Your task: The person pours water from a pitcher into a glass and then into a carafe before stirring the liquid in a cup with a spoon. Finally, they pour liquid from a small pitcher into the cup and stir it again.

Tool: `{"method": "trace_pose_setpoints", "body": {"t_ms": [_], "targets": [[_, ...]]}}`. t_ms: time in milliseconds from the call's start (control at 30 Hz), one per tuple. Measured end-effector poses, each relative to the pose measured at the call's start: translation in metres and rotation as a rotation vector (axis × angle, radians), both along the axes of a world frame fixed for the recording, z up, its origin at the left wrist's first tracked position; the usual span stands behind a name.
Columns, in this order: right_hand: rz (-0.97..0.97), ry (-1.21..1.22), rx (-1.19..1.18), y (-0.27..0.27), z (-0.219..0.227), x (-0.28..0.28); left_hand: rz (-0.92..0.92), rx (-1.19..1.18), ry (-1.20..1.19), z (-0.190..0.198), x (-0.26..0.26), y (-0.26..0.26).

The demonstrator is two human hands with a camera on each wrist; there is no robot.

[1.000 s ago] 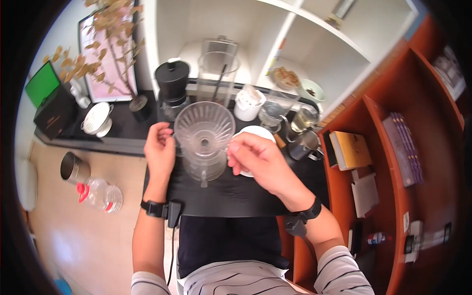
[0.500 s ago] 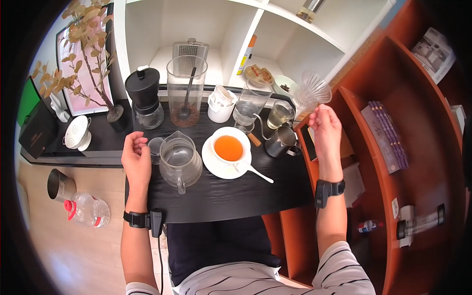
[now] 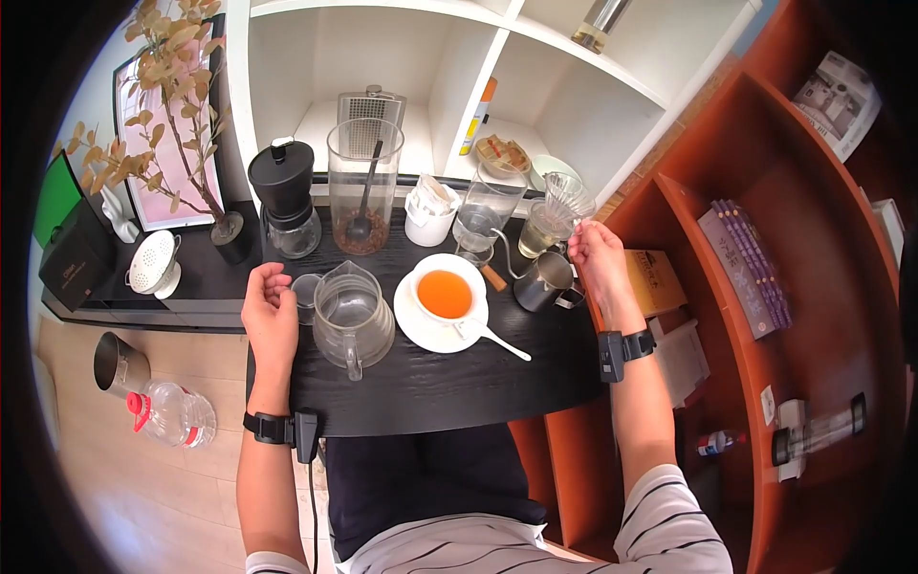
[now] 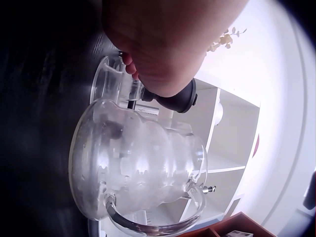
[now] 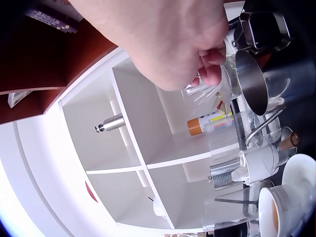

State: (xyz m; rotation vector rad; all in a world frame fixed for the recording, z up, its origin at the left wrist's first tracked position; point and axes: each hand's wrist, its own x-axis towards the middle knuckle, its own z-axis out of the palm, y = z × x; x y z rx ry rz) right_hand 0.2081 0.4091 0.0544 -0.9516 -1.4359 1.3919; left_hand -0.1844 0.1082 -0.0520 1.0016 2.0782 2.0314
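Observation:
My right hand (image 3: 602,260) pinches a clear ribbed coffee dripper (image 3: 570,198) at the back right of the black table. The dripper overlaps a glass of pale liquid (image 3: 538,237) in the head view; in the right wrist view its ribs (image 5: 210,96) show partly behind my fingers. On the left, my left hand (image 3: 272,311) stays loosely curled, holding nothing, beside a small glass cup (image 3: 305,292). A glass coffee server (image 3: 352,316) with its handle toward me stands just right of that cup. Its ridged body (image 4: 143,158) fills much of the left wrist view.
A white cup of orange-brown tea (image 3: 444,294) sits on a saucer with a spoon. Behind stand a black grinder (image 3: 281,187), a tall glass cylinder (image 3: 363,172) and a white canister (image 3: 430,222). A steel gooseneck kettle (image 3: 543,282) is near my right hand.
My right hand has carried the dripper from above the server out to the right, then lowered it toward the back-right glass. The left hand has stayed by the small cup.

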Motion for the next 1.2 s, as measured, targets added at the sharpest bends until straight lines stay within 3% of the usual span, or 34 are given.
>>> {"method": "trace_pose_setpoints", "body": {"t_ms": [300,400,433,533,633,667,733,900,1000,1067,1200], "targets": [[-0.128,-0.147,-0.015,-0.016,0.012,0.001,-0.020,-0.001,-0.038,0.006,0.004,-0.002],[-0.377,-0.086,0.383,-0.024,0.013,-0.001,-0.008,-0.013,-0.038,0.008,0.005,-0.002],[-0.371,-0.087,0.386,-0.028,0.017,-0.004,-0.010,-0.013,-0.032,0.009,0.005,-0.002],[-0.278,-0.162,0.716,-0.054,0.035,-0.035,-0.016,-0.019,-0.021,0.009,0.006,-0.001],[-0.175,-0.455,0.770,-0.070,0.056,-0.066,-0.015,-0.021,-0.015,0.009,0.006,-0.001],[-0.174,-0.450,0.771,-0.066,0.056,-0.077,-0.009,-0.020,-0.021,0.008,0.006,-0.001],[-0.146,-0.642,1.005,-0.053,0.057,-0.100,0.002,-0.010,-0.014,0.006,0.004,-0.001],[-0.123,-0.851,1.075,-0.030,0.053,-0.143,0.026,0.003,-0.020,0.005,0.004,0.000],[-0.104,-1.005,0.992,-0.018,0.049,-0.159,0.024,0.036,-0.002,0.005,0.005,0.001],[-0.075,-1.148,0.779,-0.011,0.048,-0.164,0.019,0.053,0.008,0.006,0.006,0.000],[-0.046,-1.189,0.650,0.001,0.050,-0.169,0.015,0.040,-0.009,0.012,0.009,-0.004]]}}
